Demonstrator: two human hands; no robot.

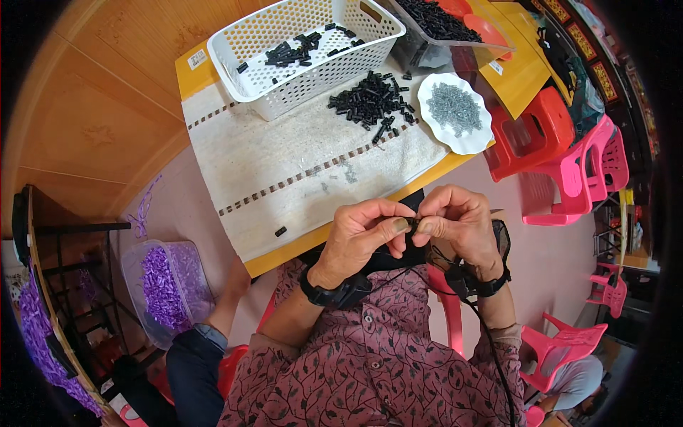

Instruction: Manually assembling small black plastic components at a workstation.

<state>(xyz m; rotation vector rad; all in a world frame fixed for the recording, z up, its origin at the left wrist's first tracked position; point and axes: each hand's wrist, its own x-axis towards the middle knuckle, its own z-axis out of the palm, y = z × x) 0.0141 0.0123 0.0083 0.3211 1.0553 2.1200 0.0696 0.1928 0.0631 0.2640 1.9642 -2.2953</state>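
My left hand (361, 238) and my right hand (459, 224) meet just past the table's front edge, their thumbs and fingertips pinched together. Between them is a small dark piece (413, 223), mostly covered by the fingers. On the white cloth (284, 160) lies a heap of short black cylindrical pieces (371, 99). Right of it stands a white scalloped plate (469, 146) with many tiny grey pieces (453, 108). A few loose grey bits (348, 173) are on the cloth, and one black piece (280, 232) lies alone near its front edge.
At the back stands a white perforated basket (313, 91) with black pieces inside. Beside it, a clear bin (455, 46) holds many more. Red and pink plastic stools (530, 135) are at the right. A tub of purple pieces (199, 285) and another person's leg (203, 356) are at left.
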